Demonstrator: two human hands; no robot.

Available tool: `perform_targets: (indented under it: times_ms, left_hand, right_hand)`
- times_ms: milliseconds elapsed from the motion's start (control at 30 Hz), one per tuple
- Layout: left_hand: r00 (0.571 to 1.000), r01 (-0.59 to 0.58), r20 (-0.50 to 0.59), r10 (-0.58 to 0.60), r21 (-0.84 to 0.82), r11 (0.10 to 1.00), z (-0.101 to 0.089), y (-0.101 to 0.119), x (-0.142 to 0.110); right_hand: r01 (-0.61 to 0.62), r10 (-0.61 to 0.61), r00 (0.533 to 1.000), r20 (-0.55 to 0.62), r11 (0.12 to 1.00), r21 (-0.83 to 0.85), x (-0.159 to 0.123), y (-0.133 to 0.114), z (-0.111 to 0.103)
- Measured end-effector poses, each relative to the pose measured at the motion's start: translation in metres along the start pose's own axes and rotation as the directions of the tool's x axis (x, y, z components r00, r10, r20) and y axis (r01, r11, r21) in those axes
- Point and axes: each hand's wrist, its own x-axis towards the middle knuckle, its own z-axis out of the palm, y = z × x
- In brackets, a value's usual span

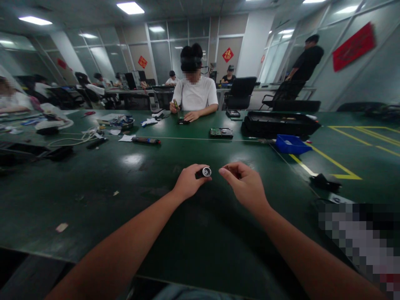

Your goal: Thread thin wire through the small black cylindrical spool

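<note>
Past the table's (106, 208) near edge, a cylinder (204, 172) is apparently steadied, left hand (188, 181) closed round it. Right hand (246, 182) curled, contents unclear; alignment seems required.

From where I stand, the green tabletop (103, 187) looks smooth and glossy, pale glare pooling on it. Near the middle, the dark cylinder (203, 172) shows a shiny, metallic-looking end. The far-right blue bin (292, 145) seems smooth plastic; the far-left white scrap (126, 138), matt paper.
</note>
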Motion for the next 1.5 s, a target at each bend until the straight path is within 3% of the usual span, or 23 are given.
perform_targets:
  times_ms: [67, 200, 400, 567, 767, 867, 1500]
  left_hand:
    - [1.0, 0.01, -0.001, -0.01, 0.008, 1.0, -0.0002, -0.0008, -0.0001]
    - [1.0, 0.02, -0.009, -0.02, 0.023, 1.0, -0.0005, -0.0024, 0.0003]
    - [1.0, 0.016, -0.017, -0.016, 0.007, 1.0, -0.0009, -0.0031, 0.0008]
    - [1.0, 0.005, 0.005, -0.005, 0.018, 1.0, -0.0011, -0.0013, 0.0009]
    - [1.0, -0.002, -0.007, 0.002, 0.008, 1.0, -0.0004, -0.0028, 0.0002]
    - [1.0, -0.013, -0.001, 0.013, 0.004, 1.0, -0.0002, -0.003, 0.0002]
    - [0.998, -0.051, 0.034, 0.051, 0.011, 0.999, -0.0005, 0.0007, -0.0002]
  right_hand:
    - [-0.04, 0.043, 0.999, -0.028, 0.994, 0.1, -0.0021, -0.001, -0.0002]
    - [0.023, 0.008, 0.988, -0.153, 0.98, 0.199, -0.0047, 0.0017, 0.0013]
    - [0.086, -0.062, 0.96, -0.274, 0.993, 0.079, -0.0044, 0.0041, 0.0027]
    - [0.119, -0.12, 0.953, -0.278, 0.993, -0.024, -0.004, 0.0032, 0.0024]
    - [0.085, -0.059, 0.946, -0.318, 0.994, 0.069, -0.0029, 0.0049, 0.0031]
    - [0.085, -0.07, 0.944, -0.323, 0.996, 0.033, -0.0022, 0.0051, 0.0029]
    - [0.152, -0.193, 0.954, -0.23, 0.971, -0.182, -0.0084, 0.0006, -0.0003]
